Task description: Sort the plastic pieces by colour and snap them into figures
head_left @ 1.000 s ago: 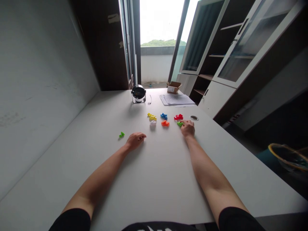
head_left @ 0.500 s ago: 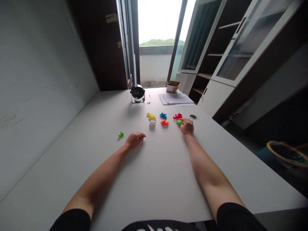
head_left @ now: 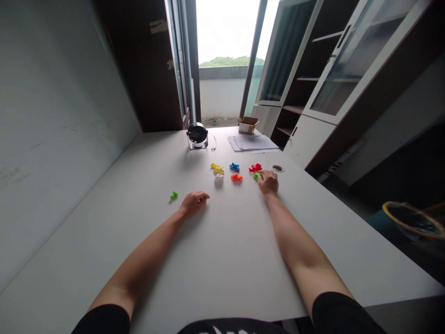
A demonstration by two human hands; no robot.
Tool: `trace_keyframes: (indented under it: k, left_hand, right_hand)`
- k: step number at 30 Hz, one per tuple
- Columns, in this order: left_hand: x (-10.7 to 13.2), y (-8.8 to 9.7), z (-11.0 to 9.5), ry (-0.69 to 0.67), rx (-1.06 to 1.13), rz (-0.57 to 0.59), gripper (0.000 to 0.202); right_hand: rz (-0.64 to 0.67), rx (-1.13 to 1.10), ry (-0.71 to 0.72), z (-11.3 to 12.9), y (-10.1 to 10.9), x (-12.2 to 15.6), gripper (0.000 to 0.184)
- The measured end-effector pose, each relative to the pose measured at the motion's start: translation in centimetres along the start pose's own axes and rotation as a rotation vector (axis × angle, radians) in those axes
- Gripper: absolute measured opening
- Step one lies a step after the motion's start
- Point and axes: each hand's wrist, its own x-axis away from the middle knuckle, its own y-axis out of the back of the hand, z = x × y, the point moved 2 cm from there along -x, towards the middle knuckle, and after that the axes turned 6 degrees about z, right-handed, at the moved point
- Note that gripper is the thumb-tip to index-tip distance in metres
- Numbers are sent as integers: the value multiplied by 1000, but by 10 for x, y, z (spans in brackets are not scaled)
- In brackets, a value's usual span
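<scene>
My right hand is at the right end of a group of small coloured plastic toys, its thumb and fingers closed about a light green toy that they partly cover. Just beyond it lies a red toy. Further left are an orange toy, a blue one, a white one and yellow pieces. My left hand rests on the table with loosely curved fingers, and nothing shows in it. To its left a small green toy lies alone.
The white table has a round black lamp-like device, papers and an open cardboard box at its far end. A cable hole is right of the toys. A wall stands left, cabinets right.
The whole view has shifted slightly. My right thumb now reaches over the light green toy, which stays at about the same spot. My left hand has stayed still.
</scene>
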Motion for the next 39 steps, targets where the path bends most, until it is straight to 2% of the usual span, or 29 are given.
trace_keyframes:
  k: [3, 6, 10, 13, 18, 21, 24, 27, 32, 35, 39]
  left_hand:
    - [0, 6, 0, 41, 4, -129, 23]
    - [0, 15, 2, 138, 2, -274, 23]
    - [-2, 26, 12, 270, -8, -372, 25]
    - [-5, 39, 26, 331, -76, -400, 26]
    - [-5, 64, 58, 494, -243, -270, 24]
    - [4, 76, 75, 575, -302, -237, 41]
    - [13, 83, 90, 637, -251, -133, 57]
    - [20, 89, 102, 615, -105, 15, 65]
    - [24, 87, 107, 516, 36, 219, 44]
    - [20, 77, 100, 460, 19, 188, 31]
    - [11, 60, 85, 407, -2, 122, 24]
  right_hand:
    - [3, -2, 16, 8, 3, 1, 28]
    - [45, 5, 27, 14, 3, 2, 30]
    - [91, 13, 6, 13, 1, 2, 33]
    - [62, -26, -29, 8, 2, 1, 33]
    - [-37, -66, -51, 7, 7, 1, 27]
    - [-77, -78, -16, 15, 10, 1, 26]
    - [-104, -118, 12, 27, 15, 0, 23]
    - [-121, -170, 27, 44, 23, -1, 22]
    - [-105, -268, 81, 89, 39, 0, 23]
    - [-25, -388, 145, 127, 46, 8, 21]
    - [145, -592, 318, 182, 47, 35, 19]
